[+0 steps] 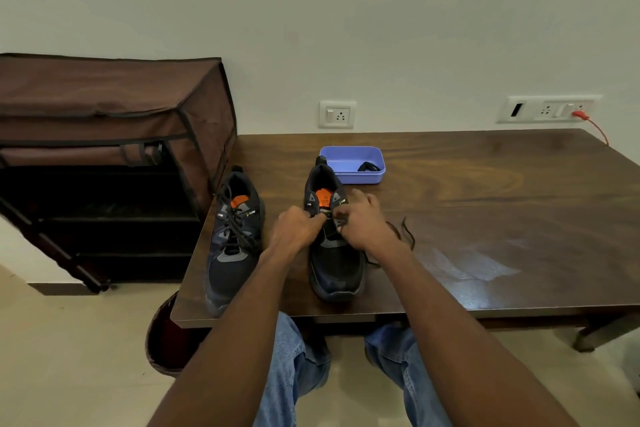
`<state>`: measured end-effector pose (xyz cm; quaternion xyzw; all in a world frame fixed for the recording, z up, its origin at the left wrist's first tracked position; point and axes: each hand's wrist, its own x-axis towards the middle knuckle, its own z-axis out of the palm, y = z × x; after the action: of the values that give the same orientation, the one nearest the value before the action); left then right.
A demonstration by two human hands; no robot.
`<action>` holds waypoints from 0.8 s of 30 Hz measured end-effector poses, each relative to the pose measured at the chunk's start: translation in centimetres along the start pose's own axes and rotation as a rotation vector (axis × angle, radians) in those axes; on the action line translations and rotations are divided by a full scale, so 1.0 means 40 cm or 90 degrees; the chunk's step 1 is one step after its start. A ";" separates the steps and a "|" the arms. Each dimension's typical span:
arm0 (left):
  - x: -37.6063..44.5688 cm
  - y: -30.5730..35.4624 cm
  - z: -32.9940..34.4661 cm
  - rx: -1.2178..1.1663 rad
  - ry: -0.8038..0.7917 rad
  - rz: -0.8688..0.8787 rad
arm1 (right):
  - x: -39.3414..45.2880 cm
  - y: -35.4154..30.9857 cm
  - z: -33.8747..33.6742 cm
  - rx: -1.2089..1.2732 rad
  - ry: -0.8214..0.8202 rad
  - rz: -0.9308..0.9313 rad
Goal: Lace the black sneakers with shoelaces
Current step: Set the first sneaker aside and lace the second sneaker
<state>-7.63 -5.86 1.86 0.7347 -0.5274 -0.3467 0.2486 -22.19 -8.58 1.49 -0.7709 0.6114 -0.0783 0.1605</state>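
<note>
Jeans-clad knees (294, 357) sit under the counter (485, 218) edge. Both my hands work over the right black sneaker (334, 263): my left hand (294, 229) has its fingers curled, pinching the tongue area, and my right hand (360, 222) has its fingers pinching the black shoelace (408, 236), whose loose end trails on the counter to the right. Beside it, the left black sneaker (233, 236) stands already laced. Behind, a lilac plastic tray (353, 177) holds a dark bundle (369, 167).

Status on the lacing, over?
Both hands on right sneaker: left hand, right hand pinching its shoelace. Left sneaker laced. Nothing in the way.
</note>
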 end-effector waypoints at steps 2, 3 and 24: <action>0.001 -0.002 -0.001 -0.002 -0.005 -0.001 | -0.004 -0.013 -0.003 0.039 0.022 -0.007; 0.002 -0.002 -0.001 -0.005 -0.008 0.000 | -0.006 -0.015 -0.008 0.056 0.037 -0.012; 0.002 -0.005 -0.002 0.007 0.010 0.006 | 0.001 0.032 -0.041 0.080 0.211 0.052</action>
<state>-7.43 -5.88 1.71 0.7361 -0.5309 -0.3370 0.2505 -23.88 -9.12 2.58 -0.7107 0.6539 -0.2358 0.1086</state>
